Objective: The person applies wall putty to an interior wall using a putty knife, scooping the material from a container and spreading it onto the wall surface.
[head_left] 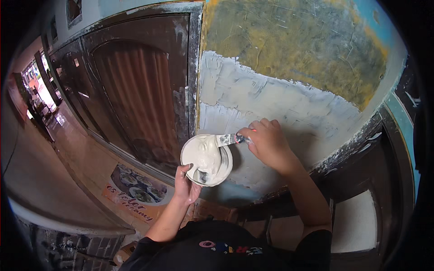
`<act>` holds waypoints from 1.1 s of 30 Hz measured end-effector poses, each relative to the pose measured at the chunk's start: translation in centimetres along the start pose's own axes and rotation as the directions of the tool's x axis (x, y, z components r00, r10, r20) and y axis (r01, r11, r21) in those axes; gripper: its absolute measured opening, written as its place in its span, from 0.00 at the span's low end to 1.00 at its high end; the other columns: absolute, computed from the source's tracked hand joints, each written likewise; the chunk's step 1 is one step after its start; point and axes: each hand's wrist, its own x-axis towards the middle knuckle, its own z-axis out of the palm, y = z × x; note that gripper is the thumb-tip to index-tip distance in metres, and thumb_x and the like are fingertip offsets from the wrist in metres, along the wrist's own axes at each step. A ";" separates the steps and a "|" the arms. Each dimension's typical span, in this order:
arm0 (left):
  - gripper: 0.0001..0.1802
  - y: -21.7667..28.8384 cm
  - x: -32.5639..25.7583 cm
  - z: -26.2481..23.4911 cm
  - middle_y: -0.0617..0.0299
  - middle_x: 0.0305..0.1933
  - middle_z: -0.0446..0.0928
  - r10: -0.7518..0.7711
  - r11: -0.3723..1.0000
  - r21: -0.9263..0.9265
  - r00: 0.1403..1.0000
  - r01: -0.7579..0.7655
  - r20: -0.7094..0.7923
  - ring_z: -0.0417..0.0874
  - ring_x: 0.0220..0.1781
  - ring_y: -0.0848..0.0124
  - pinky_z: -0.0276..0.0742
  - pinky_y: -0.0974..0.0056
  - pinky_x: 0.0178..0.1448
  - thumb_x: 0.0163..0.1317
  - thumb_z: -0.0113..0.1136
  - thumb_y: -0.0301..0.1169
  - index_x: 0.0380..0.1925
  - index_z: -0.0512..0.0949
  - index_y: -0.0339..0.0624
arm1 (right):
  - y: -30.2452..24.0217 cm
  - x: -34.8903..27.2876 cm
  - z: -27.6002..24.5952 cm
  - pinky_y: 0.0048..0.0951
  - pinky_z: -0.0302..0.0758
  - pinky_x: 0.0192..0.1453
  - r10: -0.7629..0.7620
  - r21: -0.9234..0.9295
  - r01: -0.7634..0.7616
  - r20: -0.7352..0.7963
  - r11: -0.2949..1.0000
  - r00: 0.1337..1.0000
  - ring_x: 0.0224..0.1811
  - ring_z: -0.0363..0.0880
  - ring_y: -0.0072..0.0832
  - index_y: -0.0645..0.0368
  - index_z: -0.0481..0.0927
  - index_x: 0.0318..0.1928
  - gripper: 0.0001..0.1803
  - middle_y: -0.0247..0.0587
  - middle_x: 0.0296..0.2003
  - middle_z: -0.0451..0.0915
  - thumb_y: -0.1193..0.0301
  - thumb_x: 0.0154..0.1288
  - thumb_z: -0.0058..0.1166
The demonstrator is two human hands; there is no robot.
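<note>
In the head view, the left hand [183, 186] pinches the bowl [227, 170] of white paste [207, 156] by its rim, likely to keep it steady. The right hand [270, 143] grips the scraper [225, 139], blade at the bowl's edge, near the wall [275, 101].

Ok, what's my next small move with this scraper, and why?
Probably scoop some white paste onto the scraper: your right hand has its blade at the bowl your left hand holds, paste sits inside, and the wall's upper yellow-brown patch looks uncoated.
</note>
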 end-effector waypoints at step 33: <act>0.33 2.3 1.0 2.0 0.52 0.63 0.75 -0.089 0.995 -0.037 0.993 0.092 0.080 0.79 0.62 0.59 0.74 0.54 0.67 0.64 0.50 0.43 0.65 0.68 0.36 | -2.5 -2.8 2.5 0.40 0.73 0.49 0.417 0.449 -0.310 -0.162 0.838 0.894 0.45 0.76 0.40 0.50 0.83 0.46 0.19 0.39 0.40 0.73 0.70 0.50 0.65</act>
